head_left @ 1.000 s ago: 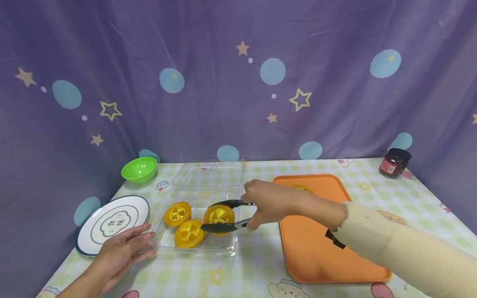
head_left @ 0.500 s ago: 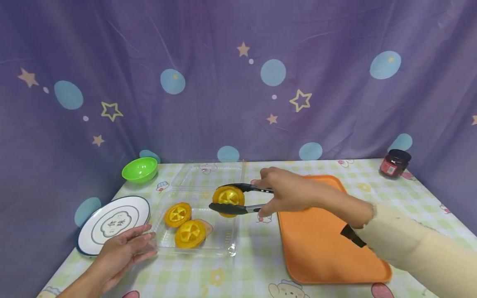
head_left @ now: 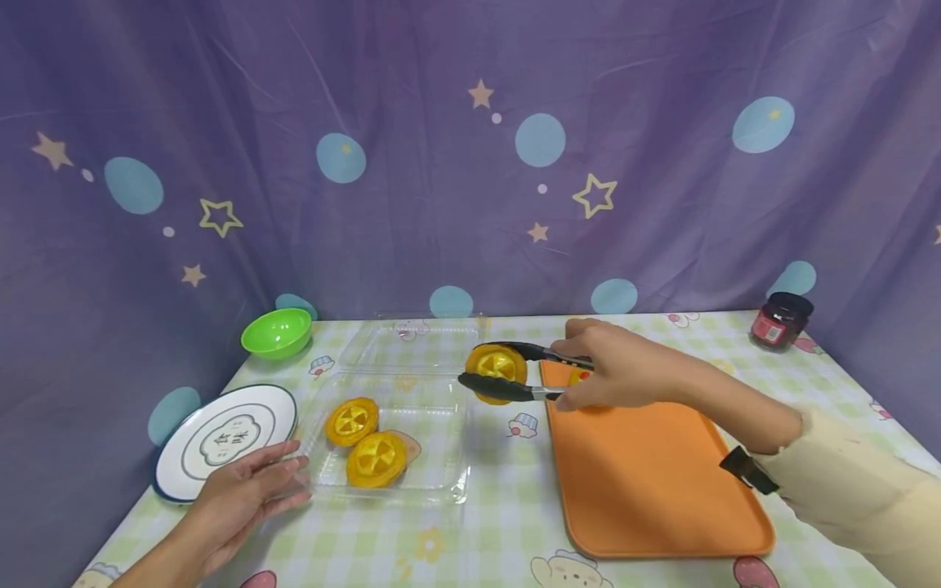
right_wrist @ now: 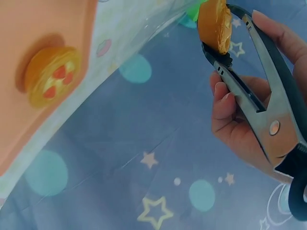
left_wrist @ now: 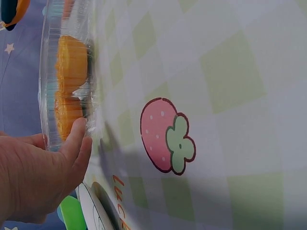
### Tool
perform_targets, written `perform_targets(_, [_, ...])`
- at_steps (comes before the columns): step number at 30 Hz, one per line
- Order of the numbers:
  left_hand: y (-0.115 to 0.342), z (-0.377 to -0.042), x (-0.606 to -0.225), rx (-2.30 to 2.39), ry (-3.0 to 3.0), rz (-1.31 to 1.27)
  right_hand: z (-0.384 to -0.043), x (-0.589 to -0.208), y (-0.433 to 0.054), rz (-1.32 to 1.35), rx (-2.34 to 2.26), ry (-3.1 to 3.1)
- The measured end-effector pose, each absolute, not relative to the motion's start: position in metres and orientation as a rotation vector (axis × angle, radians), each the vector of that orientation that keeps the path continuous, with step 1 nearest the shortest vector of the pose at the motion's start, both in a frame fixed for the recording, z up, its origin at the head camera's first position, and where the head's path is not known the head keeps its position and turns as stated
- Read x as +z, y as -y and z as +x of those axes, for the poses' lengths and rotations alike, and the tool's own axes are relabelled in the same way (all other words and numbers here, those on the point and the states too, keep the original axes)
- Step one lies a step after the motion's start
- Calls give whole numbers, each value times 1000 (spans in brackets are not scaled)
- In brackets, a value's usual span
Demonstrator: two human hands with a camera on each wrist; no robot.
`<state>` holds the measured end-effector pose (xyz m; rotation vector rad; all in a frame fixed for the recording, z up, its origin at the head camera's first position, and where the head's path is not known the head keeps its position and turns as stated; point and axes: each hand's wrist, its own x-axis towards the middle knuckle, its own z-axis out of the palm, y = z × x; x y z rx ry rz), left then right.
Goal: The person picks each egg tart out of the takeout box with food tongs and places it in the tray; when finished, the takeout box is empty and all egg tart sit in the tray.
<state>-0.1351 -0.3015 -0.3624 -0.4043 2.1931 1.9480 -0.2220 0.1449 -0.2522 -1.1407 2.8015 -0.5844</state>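
My right hand (head_left: 625,367) grips black-tipped metal tongs (right_wrist: 259,91), which clamp an egg tart (head_left: 496,369) on its edges. The tart hangs in the air between a clear plastic clamshell box (head_left: 434,494) and an orange tray (head_left: 647,490). Two more tarts, one farther back (head_left: 351,422) and one nearer (head_left: 376,460), lie in the box, whose lid (head_left: 434,343) is folded back. With fairly straight fingers, my left hand (head_left: 246,498) touches the box's left end. Another tart (right_wrist: 53,76) with red pieces rests on the tray, mostly hidden behind the right hand in the head view.
Beside my left hand is a white plate (head_left: 220,441) with a dark rim. A green bowl (head_left: 277,335) stands at the back left. At the back right there is a dark jar (head_left: 782,321). A purple curtain (head_left: 412,163) hangs behind the table.
The right hand has lifted the tongs and tart out of the box and moved them rightward toward the tray. My left hand stays where it was at the box's end.
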Motion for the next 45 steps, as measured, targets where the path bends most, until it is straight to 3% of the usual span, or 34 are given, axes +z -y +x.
perform_targets(22, [300,-134,-362,1915,-2206,-443,-229,-269,-247,-736,-617,-3014])
perform_targets(45, [300,-135,-362,1917,-2203,-440,-231,-317,-316,-582,-627,-2994])
